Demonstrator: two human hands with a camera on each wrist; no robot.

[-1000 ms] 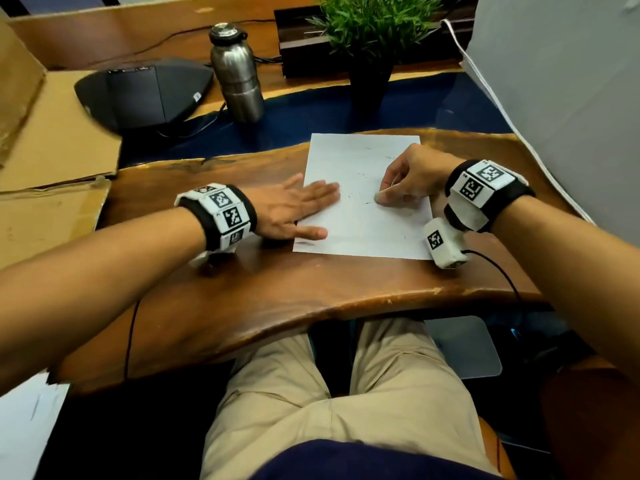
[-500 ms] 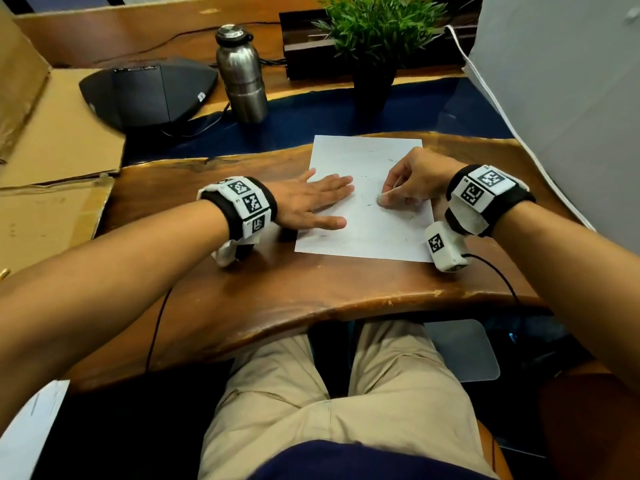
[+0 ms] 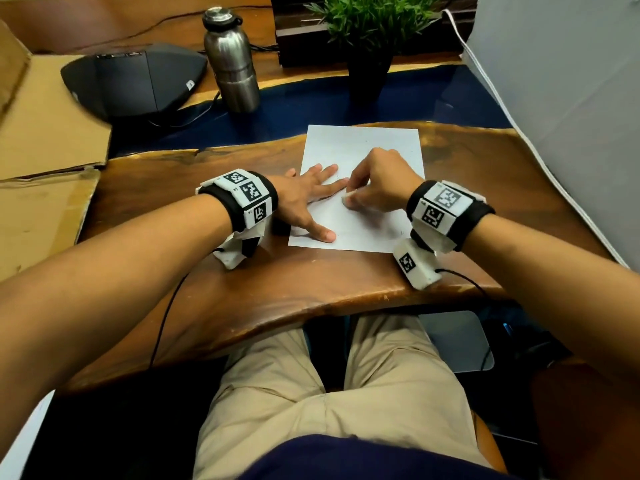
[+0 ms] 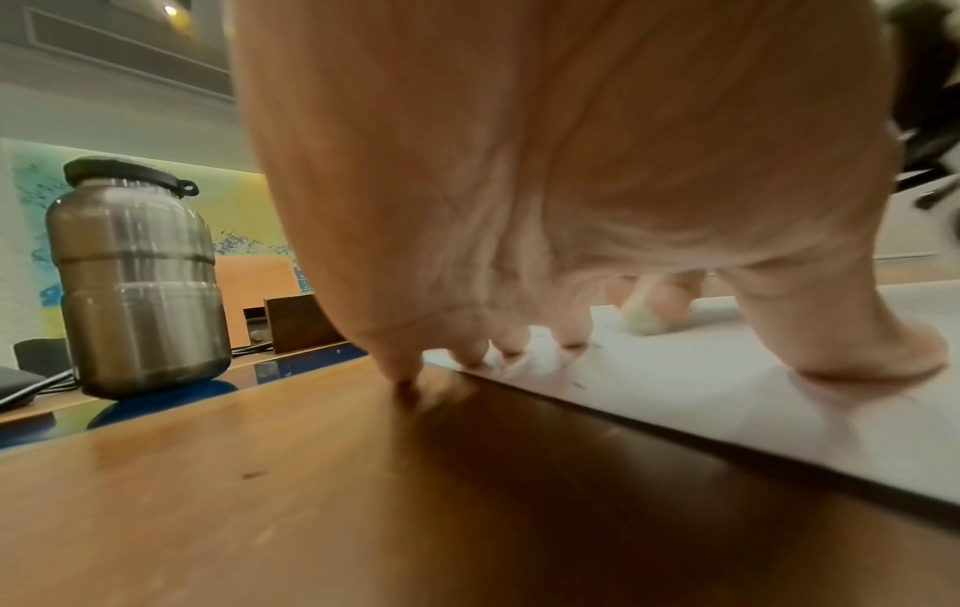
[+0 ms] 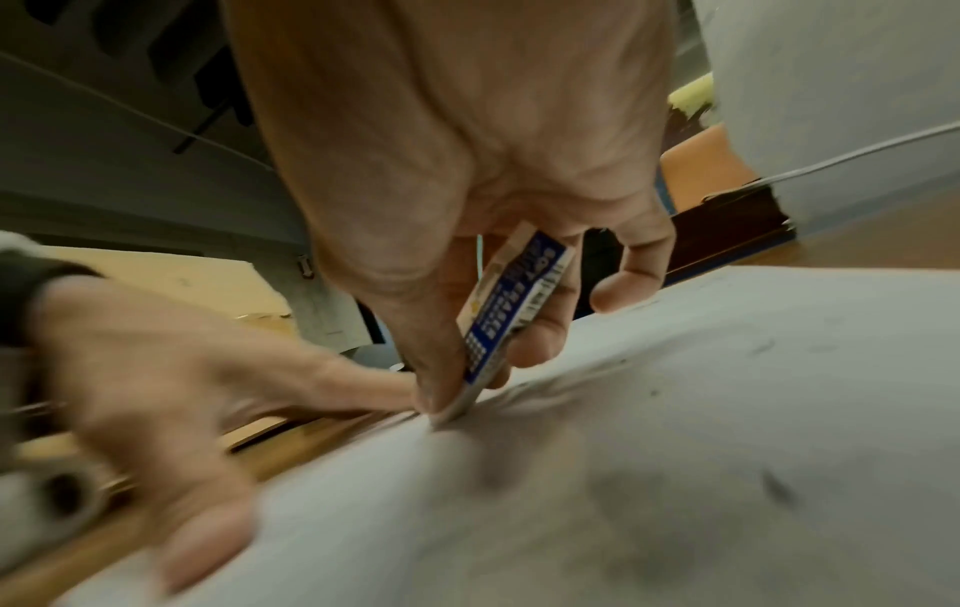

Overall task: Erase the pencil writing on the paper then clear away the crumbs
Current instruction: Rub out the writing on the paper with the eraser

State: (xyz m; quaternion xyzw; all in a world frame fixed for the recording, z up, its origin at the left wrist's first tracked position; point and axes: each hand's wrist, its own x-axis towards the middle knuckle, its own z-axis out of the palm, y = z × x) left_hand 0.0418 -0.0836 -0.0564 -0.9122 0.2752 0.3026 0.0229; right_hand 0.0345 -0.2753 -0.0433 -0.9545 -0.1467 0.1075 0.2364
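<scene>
A white sheet of paper (image 3: 360, 147) lies on the wooden desk (image 3: 207, 292), with faint pencil marks and dark crumbs (image 5: 777, 486) on it. My left hand (image 3: 311, 199) lies flat with fingers spread, pressing the sheet's left side; its fingertips (image 4: 470, 357) touch the paper (image 4: 727, 402). My right hand (image 3: 377, 188) pinches a white eraser (image 5: 511, 312) in a blue sleeve between thumb and fingers. The eraser's tip (image 3: 345, 200) sits on the paper (image 5: 675, 451) right next to my left fingertips.
A steel bottle (image 3: 231, 60) and a dark speakerphone (image 3: 135, 77) stand at the back left. A potted plant (image 3: 372, 32) is behind the paper. Cardboard (image 3: 45, 133) lies at left, a white panel (image 3: 561, 98) at right.
My right hand with the eraser has slid left across the paper toward my left fingertips. My left hand has shifted a little further onto the sheet.
</scene>
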